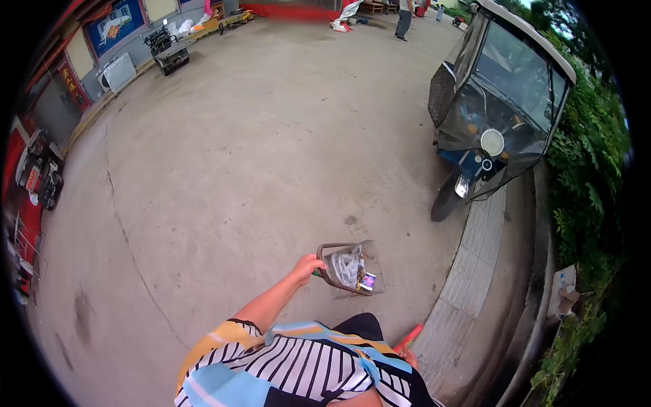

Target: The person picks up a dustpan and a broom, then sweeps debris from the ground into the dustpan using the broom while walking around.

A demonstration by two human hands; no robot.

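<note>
My left hand (pixel 308 266) is closed around the handle of a dustpan (pixel 375 263), held out in front of my body above the concrete. Inside the pan lie a crumpled clear plastic bag (pixel 346 267), a small white and purple packet (pixel 367 281) and some brownish bits of litter. Low at my right side, my right hand (pixel 409 355), partly hidden by my clothing, grips a red handle (pixel 409 336). The rest of that red-handled thing is out of sight.
A covered three-wheeler (pixel 491 108) stands ahead on the right, beside a paved strip (pixel 468 271) and a curb with bushes (pixel 590 163). Carts and vehicles line the buildings on the left. Far off, a person (pixel 404 20) stands. A cardboard box (pixel 563 292) sits by the curb.
</note>
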